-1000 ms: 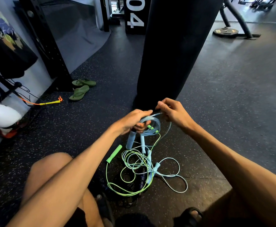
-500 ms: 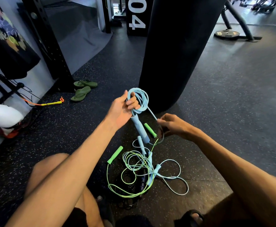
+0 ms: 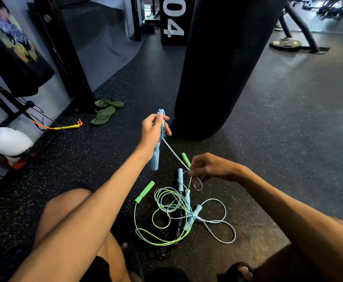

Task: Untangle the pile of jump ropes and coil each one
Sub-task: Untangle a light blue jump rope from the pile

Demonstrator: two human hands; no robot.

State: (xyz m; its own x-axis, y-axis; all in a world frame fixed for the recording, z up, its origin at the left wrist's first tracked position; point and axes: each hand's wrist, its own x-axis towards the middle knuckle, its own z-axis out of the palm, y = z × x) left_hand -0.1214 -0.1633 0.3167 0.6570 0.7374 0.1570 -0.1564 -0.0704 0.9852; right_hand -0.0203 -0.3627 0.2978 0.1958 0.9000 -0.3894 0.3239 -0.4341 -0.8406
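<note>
My left hand [image 3: 153, 132] grips a coil of light blue jump rope [image 3: 162, 123], raised above the floor, with a blue handle [image 3: 154, 157] hanging below it. A taut blue strand runs from the coil down to my right hand [image 3: 209, 167], which pinches it just above the pile. On the floor lies the tangled pile [image 3: 176, 212]: a green rope with green handles [image 3: 144, 191], more light blue rope with blue handles [image 3: 180, 177], and a black rope underneath, mostly hidden.
A black punching bag [image 3: 221, 68] hangs just behind my hands. Green flip-flops [image 3: 103, 117] lie at the left. A yellow and orange rope [image 3: 65, 127] and a white bag [image 3: 8, 141] sit by the rack at the far left. My knees frame the pile.
My left hand lifted the blue coil up and away from my right hand. The right hand dropped toward the pile, sliding along the blue strand, which now stretches taut between both hands.
</note>
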